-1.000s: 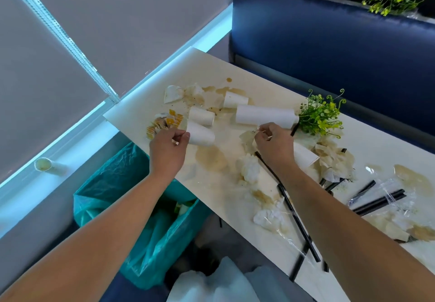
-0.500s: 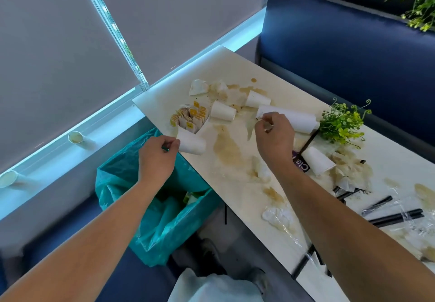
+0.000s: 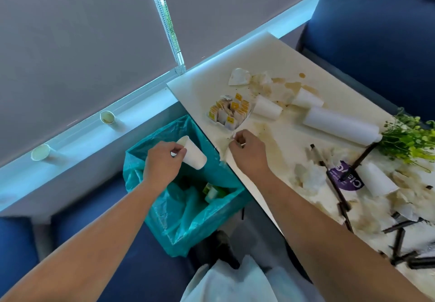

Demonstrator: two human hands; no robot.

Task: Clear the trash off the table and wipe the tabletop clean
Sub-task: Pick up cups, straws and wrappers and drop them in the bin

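- Left hand (image 3: 164, 160) pinches paper cup (image 3: 193, 153) over the teal bin (image 3: 174, 231).
- Right hand (image 3: 247, 151) at table (image 3: 270, 52) edge, pinching a small scrap (image 3: 235, 134) — kind unclear.
- Risk: cup hangs near the bin's rim — a careless release could miss, spilling dregs on the floor.

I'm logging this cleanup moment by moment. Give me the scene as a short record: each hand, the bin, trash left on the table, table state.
left hand: holds a white paper cup above the bin
right hand: at the edge of the table, fingers curled; what they hold is too small to tell
bin: teal liner, beside the table, some trash inside
trash on table: tipped cups, sachets, black straws, crumpled tissues
table: brown stains, not yet wiped
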